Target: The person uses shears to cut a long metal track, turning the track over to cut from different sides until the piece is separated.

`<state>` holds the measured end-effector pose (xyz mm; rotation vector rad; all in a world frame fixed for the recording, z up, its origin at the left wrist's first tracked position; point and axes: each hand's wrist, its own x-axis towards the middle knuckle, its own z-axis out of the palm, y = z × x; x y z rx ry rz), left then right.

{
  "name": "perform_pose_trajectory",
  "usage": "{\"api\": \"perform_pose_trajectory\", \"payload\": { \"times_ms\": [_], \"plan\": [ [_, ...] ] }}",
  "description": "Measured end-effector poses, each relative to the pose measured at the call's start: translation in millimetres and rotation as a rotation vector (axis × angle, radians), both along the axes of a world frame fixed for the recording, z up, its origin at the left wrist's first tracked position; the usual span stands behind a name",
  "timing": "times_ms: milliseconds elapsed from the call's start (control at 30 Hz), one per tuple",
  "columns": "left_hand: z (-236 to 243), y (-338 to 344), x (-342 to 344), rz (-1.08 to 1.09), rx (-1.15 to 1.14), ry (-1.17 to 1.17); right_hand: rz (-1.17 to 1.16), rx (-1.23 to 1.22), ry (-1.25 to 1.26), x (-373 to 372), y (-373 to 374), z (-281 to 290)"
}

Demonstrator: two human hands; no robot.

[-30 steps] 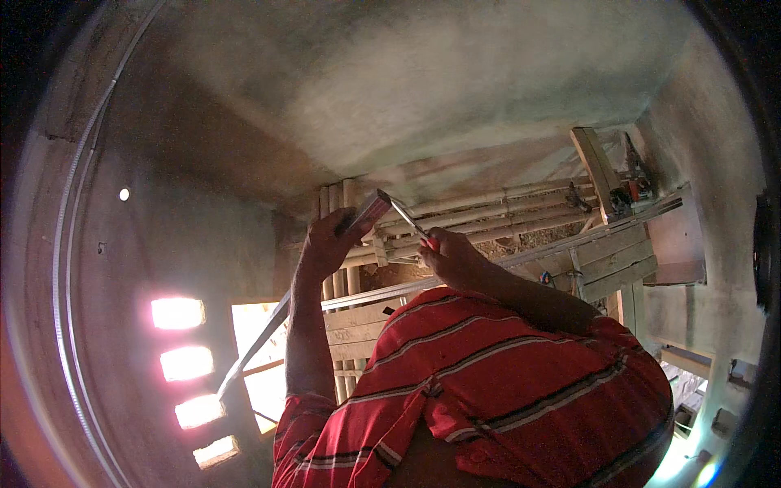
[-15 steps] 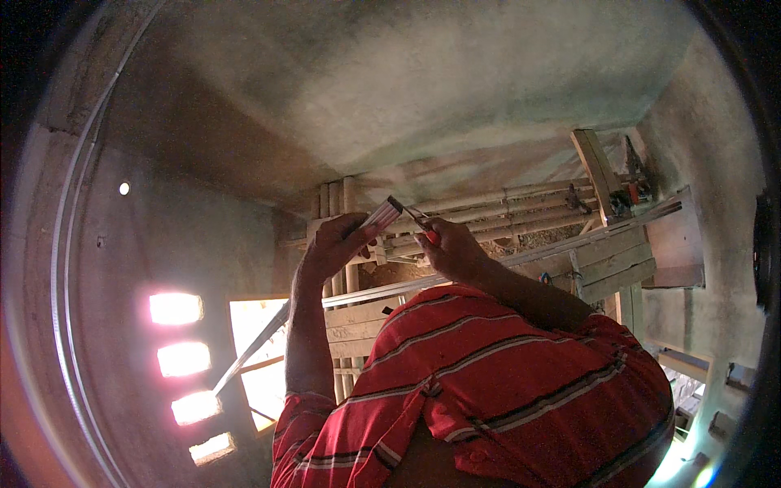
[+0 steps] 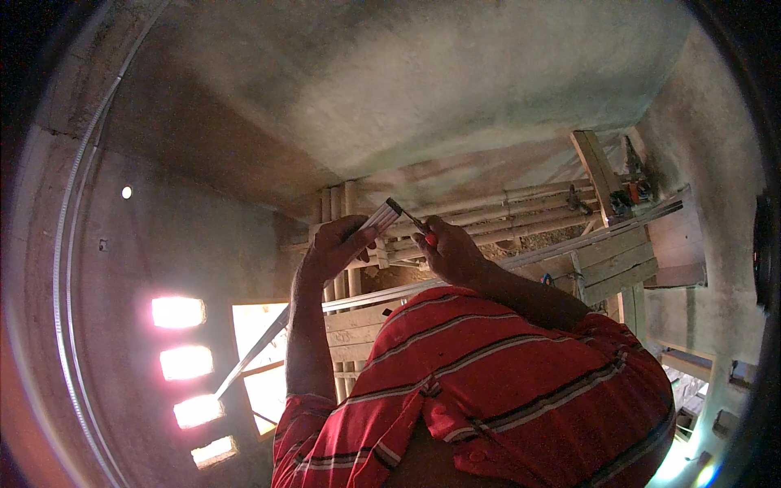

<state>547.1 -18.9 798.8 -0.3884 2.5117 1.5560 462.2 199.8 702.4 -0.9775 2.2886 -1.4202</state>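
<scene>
My left hand (image 3: 335, 246) is closed round a short, pale, ribbed metal profile (image 3: 379, 220) with a dark end, tilted up to the right. In my right hand (image 3: 452, 252) is a red-handled hand tool (image 3: 430, 238). Its thin metal tip points up-left and reaches the dark end of the profile, though whether it touches cannot be made out. Both hands are raised in front of my chest, close together. The inner fingers of each hand are partly hidden.
Beyond my hands lie bamboo poles (image 3: 521, 213) and wooden planks (image 3: 614, 259), with long metal strips (image 3: 561, 244) across them. An upright board (image 3: 594, 175) leans at the right, tools beside it. Openings (image 3: 185, 362) pierce the left concrete wall, where a long metal strip (image 3: 63, 268) stands.
The red-handled tool has turned slightly; two thin prongs showed at its tip before, now one thin line shows. Both hands have barely moved.
</scene>
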Motion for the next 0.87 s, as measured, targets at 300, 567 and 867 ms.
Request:
{"api": "perform_pose_trajectory", "payload": {
  "times_ms": [300, 567, 867],
  "plan": [
    [1.6, -0.2, -0.4, -0.009, -0.006, -0.030, 0.022, -0.042, -0.044, 0.0, -2.6, -7.5],
    [-8.1, -3.4, -1.8, 0.024, 0.020, -0.077, -0.010, -0.195, 0.087, -6.4, -7.0, -16.9],
    [-29.0, -9.8, 0.4, 0.039, -0.356, 0.119, 0.117, -0.724, -1.264, -27.5, -9.7, -27.8]
  ]
}}
